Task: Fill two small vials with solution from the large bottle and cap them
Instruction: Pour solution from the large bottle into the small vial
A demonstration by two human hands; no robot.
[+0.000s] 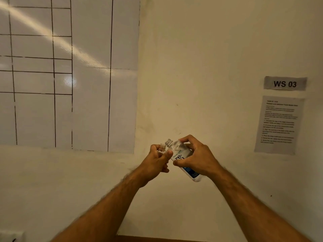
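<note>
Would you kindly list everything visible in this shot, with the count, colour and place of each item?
large bottle: 1, clear with a white and blue label, uncapped, tilted, held in the right hand, neck beside the vial's mouth
small vial: 1, clear, uncapped, held in the left hand
gridded sheet: 1, glossy white with dark lines, on the wall at upper left
WS 03 sign: 1, grey with black letters, on the wall at right
instruction sheet: 1, grey with small print too blurred to read, below the sign
wall: 1, cream
left hand: 1, grips the vial
right hand: 1, grips the bottle
</note>
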